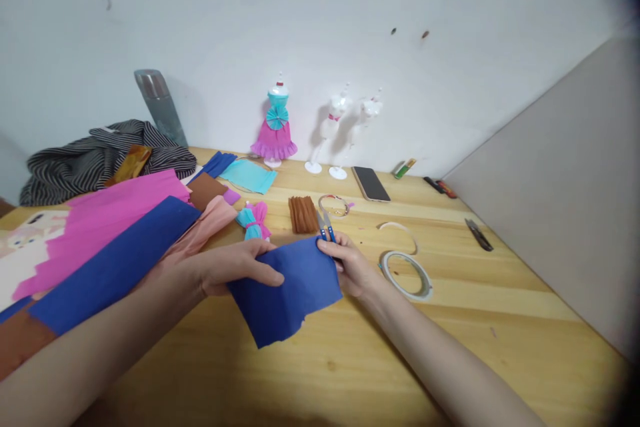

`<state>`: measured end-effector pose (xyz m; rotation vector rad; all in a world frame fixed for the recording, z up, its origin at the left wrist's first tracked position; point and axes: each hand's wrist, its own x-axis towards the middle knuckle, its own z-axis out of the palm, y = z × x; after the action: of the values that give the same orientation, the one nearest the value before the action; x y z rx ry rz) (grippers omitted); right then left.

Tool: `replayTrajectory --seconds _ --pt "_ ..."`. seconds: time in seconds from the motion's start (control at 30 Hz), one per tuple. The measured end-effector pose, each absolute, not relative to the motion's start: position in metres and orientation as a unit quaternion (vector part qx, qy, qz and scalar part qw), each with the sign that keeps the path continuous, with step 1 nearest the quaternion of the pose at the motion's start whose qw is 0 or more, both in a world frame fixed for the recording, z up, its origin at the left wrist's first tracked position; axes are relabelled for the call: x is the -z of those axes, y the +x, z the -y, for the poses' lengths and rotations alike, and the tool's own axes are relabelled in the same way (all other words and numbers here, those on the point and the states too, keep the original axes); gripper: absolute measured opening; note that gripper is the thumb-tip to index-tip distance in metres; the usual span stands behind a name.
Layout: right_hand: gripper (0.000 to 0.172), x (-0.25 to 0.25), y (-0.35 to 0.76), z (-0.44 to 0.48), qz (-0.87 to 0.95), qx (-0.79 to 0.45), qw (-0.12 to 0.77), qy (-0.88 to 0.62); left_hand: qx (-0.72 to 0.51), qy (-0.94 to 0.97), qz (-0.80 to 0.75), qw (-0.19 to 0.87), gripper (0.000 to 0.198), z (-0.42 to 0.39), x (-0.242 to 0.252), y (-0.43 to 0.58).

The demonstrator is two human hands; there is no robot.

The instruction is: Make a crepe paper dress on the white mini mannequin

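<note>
Blue paper is pinched in the fingers of left hand and right hand. One mannequin wears a skirt, two others none

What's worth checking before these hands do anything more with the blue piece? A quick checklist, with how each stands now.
1. Blue piece gripped by left hand and right hand: ok.
2. Scissors at hand: ok, in the right hand.
3. Blades pointing away from the left hand: ok.
4. Blades clear of the brown pleated stack: cannot tell; they look very close.
5. Blue piece's lower edge straight: not ok, ragged.
</note>
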<state>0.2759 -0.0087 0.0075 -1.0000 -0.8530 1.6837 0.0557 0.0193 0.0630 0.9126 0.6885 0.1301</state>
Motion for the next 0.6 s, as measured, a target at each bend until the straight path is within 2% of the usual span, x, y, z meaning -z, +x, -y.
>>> replayTrajectory --seconds 0.1,0.23,0.47,0.6 --pt "0.044 -0.007 0.275 0.007 0.343 -0.687 0.488 -0.415 -0.072 0.387 -0.367 0.843 0.041 -0.013 -0.061 0.051" --pt "0.039 -0.004 0.269 0.008 0.332 -0.687 0.485 -0.428 -0.111 0.365 -0.391 0.838 0.05 0.001 -0.059 0.037" --pt "0.035 0.011 0.26 0.011 0.312 -0.686 0.444 -0.484 -0.188 0.376 -0.429 0.8 0.043 0.015 -0.053 0.008" --pt "0.035 0.01 0.257 0.011 0.302 -0.693 0.463 -0.464 -0.237 0.382 -0.443 0.776 0.042 0.019 -0.049 0.004"
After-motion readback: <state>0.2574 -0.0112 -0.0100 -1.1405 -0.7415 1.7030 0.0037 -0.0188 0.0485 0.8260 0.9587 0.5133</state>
